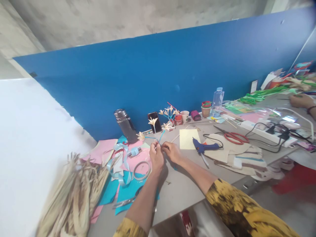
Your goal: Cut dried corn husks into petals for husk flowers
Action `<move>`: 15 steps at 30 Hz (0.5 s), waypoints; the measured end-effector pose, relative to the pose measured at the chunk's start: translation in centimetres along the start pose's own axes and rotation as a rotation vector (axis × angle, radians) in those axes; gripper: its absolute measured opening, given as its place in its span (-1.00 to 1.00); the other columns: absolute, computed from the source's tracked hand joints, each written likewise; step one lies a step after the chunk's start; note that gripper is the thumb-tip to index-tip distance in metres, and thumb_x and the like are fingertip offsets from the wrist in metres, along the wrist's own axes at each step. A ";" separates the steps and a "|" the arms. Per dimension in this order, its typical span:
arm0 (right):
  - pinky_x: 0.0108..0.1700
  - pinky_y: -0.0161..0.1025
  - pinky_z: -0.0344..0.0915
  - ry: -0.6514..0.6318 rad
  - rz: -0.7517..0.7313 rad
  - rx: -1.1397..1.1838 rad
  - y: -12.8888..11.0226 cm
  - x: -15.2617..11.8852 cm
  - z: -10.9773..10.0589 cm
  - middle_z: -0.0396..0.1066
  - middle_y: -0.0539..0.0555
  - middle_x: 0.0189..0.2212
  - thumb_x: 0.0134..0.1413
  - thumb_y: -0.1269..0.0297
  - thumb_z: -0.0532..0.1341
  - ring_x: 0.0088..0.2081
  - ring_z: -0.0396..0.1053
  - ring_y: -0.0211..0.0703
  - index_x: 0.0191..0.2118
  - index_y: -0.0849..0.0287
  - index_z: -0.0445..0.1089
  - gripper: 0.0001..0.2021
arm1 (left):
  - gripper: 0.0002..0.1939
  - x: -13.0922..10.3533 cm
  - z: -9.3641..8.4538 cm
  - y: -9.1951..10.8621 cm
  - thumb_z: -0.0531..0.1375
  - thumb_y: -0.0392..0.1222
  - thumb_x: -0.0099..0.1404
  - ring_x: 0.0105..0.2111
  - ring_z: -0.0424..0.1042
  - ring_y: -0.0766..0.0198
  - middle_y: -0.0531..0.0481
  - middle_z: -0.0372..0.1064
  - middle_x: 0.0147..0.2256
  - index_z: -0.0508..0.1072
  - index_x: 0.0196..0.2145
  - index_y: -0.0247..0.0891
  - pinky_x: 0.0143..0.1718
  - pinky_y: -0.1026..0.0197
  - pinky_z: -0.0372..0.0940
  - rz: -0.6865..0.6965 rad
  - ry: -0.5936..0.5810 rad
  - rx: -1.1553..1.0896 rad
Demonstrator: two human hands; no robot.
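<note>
My left hand (156, 155) is closed around the gathered lower ends of several craft flowers. Their cream petals, such as those of the upright flower (153, 122), spread above my fingers on light blue stems (162, 135). From the other side, my right hand (172, 152) pinches at the same stem ends; the exact grip is hidden by the fingers. A roll of tape (141, 179) lies left of my left wrist, next to a curled light blue ribbon (125, 169). Right of my right hand are a yellow paper sheet (189, 139) and a blue glue gun (206, 146).
Dried husks (76, 200) pile up at left, near dark scissors (128, 200) on blue paper. A thermos (125, 126), phone (154, 121) and plastic bottle (218, 102) stand along the blue partition (148, 79). Red-handled scissors (237, 138) and a power strip (269, 133) lie right; another person's hand (301, 100) is beyond.
</note>
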State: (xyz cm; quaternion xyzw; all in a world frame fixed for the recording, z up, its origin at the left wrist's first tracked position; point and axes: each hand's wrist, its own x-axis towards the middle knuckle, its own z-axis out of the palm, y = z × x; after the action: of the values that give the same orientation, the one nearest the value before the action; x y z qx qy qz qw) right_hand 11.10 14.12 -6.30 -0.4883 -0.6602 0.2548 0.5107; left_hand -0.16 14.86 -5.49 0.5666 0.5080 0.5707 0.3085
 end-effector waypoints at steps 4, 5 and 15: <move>-0.31 -0.31 0.17 0.002 0.000 -0.006 -0.1 0.0 -0.1 0.48 0.02 -0.46 0.15 0.34 0.12 -0.38 0.38 -0.16 -0.39 0.15 0.45 -0.82 | -0.75 -0.2 0.0 0.4 0.15 -0.06 0.24 -0.37 0.43 0.21 -0.06 0.45 -0.35 0.42 -0.21 -0.27 -0.31 0.19 0.31 -0.009 -0.015 -0.016; -0.31 -0.31 0.17 0.003 0.002 -0.009 -0.1 0.0 -0.1 0.48 0.02 -0.45 0.15 0.33 0.12 -0.38 0.38 -0.16 -0.39 0.15 0.45 -0.82 | -0.76 -0.3 0.0 0.5 0.17 -0.07 0.22 -0.37 0.43 0.21 -0.06 0.45 -0.35 0.42 -0.22 -0.27 -0.31 0.19 0.30 -0.009 -0.019 -0.017; -0.32 -0.31 0.19 0.020 0.029 -0.088 0.5 0.2 0.5 0.53 0.06 -0.38 0.14 0.34 0.15 -0.39 0.41 -0.16 -0.34 0.16 0.48 -0.85 | -0.73 -0.1 -0.3 0.5 0.22 0.00 0.17 -0.41 0.42 0.19 -0.04 0.45 -0.43 0.46 -0.31 -0.28 -0.34 0.18 0.29 0.016 -0.028 -0.049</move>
State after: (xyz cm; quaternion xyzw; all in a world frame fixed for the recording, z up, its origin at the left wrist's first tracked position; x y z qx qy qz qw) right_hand 10.84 14.61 -6.84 -0.5224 -0.6585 0.2279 0.4915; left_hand -0.32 14.51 -5.01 0.5709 0.4851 0.5773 0.3247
